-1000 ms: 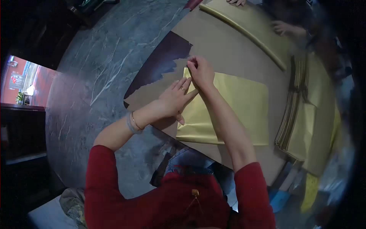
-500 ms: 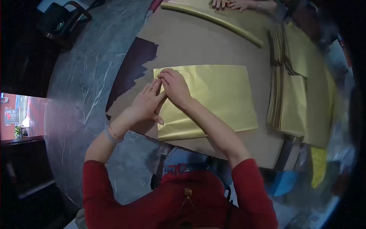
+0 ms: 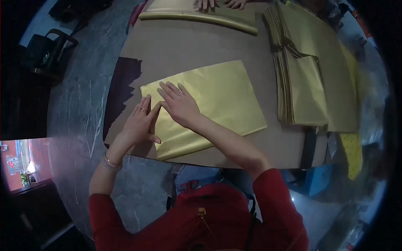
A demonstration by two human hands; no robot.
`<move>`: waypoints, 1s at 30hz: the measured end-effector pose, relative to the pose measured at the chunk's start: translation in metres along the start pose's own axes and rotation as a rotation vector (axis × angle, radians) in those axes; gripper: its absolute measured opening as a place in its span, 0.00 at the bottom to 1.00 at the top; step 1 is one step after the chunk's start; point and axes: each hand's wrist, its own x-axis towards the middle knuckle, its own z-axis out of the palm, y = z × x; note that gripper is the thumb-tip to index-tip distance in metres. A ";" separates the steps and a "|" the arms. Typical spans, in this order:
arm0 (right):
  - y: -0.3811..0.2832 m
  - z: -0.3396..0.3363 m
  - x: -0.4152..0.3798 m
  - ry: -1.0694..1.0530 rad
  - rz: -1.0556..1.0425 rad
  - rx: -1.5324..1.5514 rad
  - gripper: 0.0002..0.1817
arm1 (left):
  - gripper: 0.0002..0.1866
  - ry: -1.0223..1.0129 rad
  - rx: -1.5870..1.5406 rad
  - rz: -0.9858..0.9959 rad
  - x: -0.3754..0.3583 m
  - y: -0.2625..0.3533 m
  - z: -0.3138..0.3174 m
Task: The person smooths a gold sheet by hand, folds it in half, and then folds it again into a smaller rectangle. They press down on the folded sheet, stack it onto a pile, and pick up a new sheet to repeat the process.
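Observation:
A shiny gold paper sheet (image 3: 222,98), folded along its near edge, lies turned at an angle on the brown-covered table in front of me. My right hand (image 3: 180,103) rests flat on its upper left part, fingers spread. At the sheet's left edge is my left hand (image 3: 140,124), its fingers stretched out and its thumb apart, over the near left side. The thumb of my right hand comes close to the left fingers. A ring and a bracelet show on the left hand and wrist.
Folded gold sheets stand in a thick stack (image 3: 299,88) on the right. Across the table, another person's hands (image 3: 205,5) lie on a gold sheet with a rolled edge (image 3: 197,17). A dark torn patch (image 3: 119,92) marks the left side. Yellow material (image 3: 351,157) hangs at right.
My right hand has opened from bent fingers at the sheet's corner to a flat spread. The sheet's right side has swung away from me. The view has shifted.

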 end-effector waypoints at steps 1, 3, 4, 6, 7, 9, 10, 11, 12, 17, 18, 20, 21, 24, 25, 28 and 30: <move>0.007 -0.006 -0.009 -0.009 0.006 -0.051 0.24 | 0.65 0.003 -0.028 -0.009 0.000 0.002 -0.002; 0.020 -0.020 -0.023 -0.045 0.074 -0.124 0.27 | 0.66 -0.023 -0.022 -0.029 0.001 0.006 -0.006; 0.028 -0.025 -0.030 -0.038 0.129 -0.160 0.27 | 0.66 -0.036 -0.032 -0.046 0.001 0.005 -0.006; 0.043 -0.038 -0.043 -0.009 0.208 -0.213 0.29 | 0.66 -0.048 -0.038 -0.063 0.001 0.005 -0.006; 0.048 -0.043 -0.049 -0.005 0.210 -0.213 0.29 | 0.66 -0.043 -0.050 -0.059 0.000 0.005 -0.006; 0.057 -0.051 -0.058 0.005 0.280 -0.270 0.29 | 0.66 -0.036 -0.056 -0.047 0.001 0.006 -0.008; 0.059 -0.053 -0.060 0.016 0.286 -0.266 0.29 | 0.66 -0.053 -0.056 -0.061 0.001 0.007 -0.009; 0.060 -0.052 -0.062 0.014 0.291 -0.272 0.29 | 0.66 -0.071 -0.053 -0.074 0.002 0.008 -0.010; 0.060 -0.052 -0.062 0.014 0.297 -0.277 0.28 | 0.66 -0.072 -0.044 -0.068 0.002 0.009 -0.011; 0.060 -0.048 -0.064 0.064 0.285 -0.312 0.28 | 0.66 -0.091 -0.059 -0.074 0.002 0.011 -0.016; 0.059 -0.049 -0.064 0.066 0.289 -0.303 0.28 | 0.66 -0.074 -0.062 -0.066 0.001 0.012 -0.017; 0.058 -0.050 -0.062 0.039 0.307 -0.296 0.28 | 0.65 -0.062 -0.053 -0.081 0.000 0.019 -0.021; 0.058 -0.050 -0.062 0.036 0.313 -0.297 0.28 | 0.64 -0.045 -0.046 -0.096 0.000 0.021 -0.023; 0.057 -0.053 -0.062 0.020 0.328 -0.305 0.28 | 0.64 -0.037 -0.051 -0.081 0.001 0.018 -0.020; 0.056 -0.054 -0.062 0.010 0.342 -0.306 0.28 | 0.64 -0.036 -0.054 -0.085 0.001 0.016 -0.019; 0.056 -0.056 -0.062 0.008 0.338 -0.272 0.29 | 0.65 -0.070 -0.094 -0.108 0.002 0.012 -0.014; 0.052 -0.060 -0.063 -0.027 0.360 -0.267 0.30 | 0.64 -0.066 -0.078 -0.108 0.001 0.011 -0.014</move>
